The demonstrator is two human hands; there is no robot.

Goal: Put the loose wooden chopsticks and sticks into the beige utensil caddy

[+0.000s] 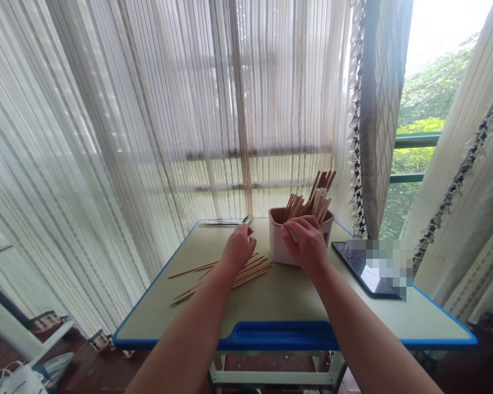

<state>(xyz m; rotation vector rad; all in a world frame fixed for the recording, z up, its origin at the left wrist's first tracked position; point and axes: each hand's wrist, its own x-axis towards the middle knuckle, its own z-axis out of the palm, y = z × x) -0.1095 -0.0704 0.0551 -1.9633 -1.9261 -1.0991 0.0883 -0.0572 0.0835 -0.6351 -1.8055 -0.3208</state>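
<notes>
My left hand point(239, 247) is over the loose chopsticks point(250, 272), its fingers curled together; whether anything is in them I cannot make out. Those thin wooden sticks lie in an uneven spread on the table, partly hidden by my left forearm. At the near rim of a white bin point(280, 244) is my right hand point(307, 242), fingers bent and thumb close to the forefinger. What it may hold is hidden. Inside the bin stand bundles of chopsticks point(293, 207), darker sticks point(322, 180) and a clear-wrapped bunch point(321, 203).
A metal slotted spoon point(247, 220) and other slim metal utensils point(219, 223) lie at the table's back edge. On the right a dark tablet point(367, 273) rests flat. The pale table point(287, 301) has a blue rim, and sheer curtains point(168, 109) hang behind it.
</notes>
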